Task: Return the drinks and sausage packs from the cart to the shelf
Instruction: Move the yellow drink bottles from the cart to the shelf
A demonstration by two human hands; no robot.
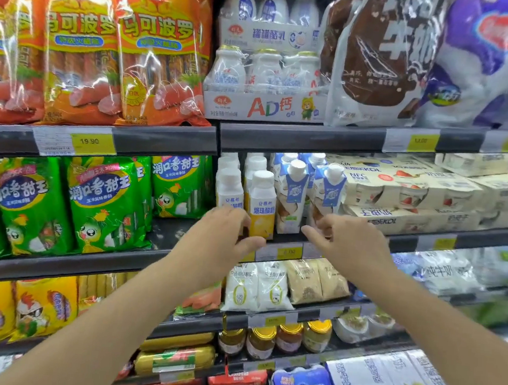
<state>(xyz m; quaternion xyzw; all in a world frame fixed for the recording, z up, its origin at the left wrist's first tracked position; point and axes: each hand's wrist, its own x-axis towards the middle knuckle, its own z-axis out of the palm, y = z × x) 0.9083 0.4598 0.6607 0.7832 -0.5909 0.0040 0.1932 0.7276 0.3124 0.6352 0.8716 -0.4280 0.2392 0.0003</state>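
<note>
Two hands (pixel 223 235) (pixel 346 245) at drinks (pixel 262 205) | price tag (pixel 89 141) "19.90"

Both arms outstretched, left hand (pixel 219 232) and right hand (pixel 349 245) half-curled.

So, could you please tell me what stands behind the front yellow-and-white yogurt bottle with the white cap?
Behind the yellow-and-white yogurt bottle more white-capped bottles line up toward the back. Only their caps and shoulders show; the row's end is hidden.

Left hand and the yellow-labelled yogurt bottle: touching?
Cannot tell. In the head view the left hand overlaps the yellow-labelled yogurt bottle at its lower left, hiding any contact or gap.
</note>
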